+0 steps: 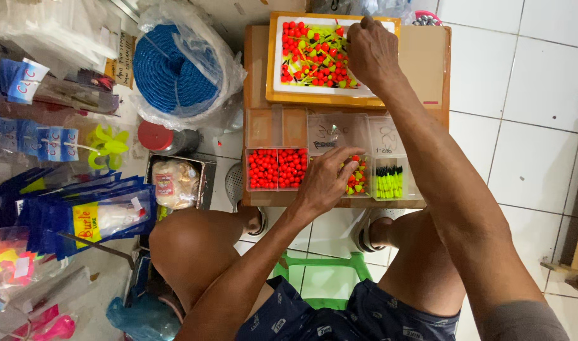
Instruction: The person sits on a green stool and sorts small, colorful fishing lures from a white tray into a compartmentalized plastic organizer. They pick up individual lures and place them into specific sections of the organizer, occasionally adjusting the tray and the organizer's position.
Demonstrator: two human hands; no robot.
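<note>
My left hand (325, 180) rests over a clear compartment box (330, 134), its fingertips pinching a small red and green fishing float (355, 159) above the compartment of mixed floats. My right hand (372, 49) reaches into the white tray with an orange rim (273, 60), fingers down among several loose red, green and yellow floats (311, 53). The box's left compartments hold red round floats (277, 168); a right one holds yellow-green stick floats (389, 182). Both tray and box sit on a low wooden table (428, 63).
A coil of blue rope in a plastic bag (178, 69) lies left of the table. A red-lidded jar (156, 137), a metal tin (175, 183) and blue packaged goods (87, 215) crowd the left floor. White tiles (529, 126) spread right. A green stool (327, 278) is under me.
</note>
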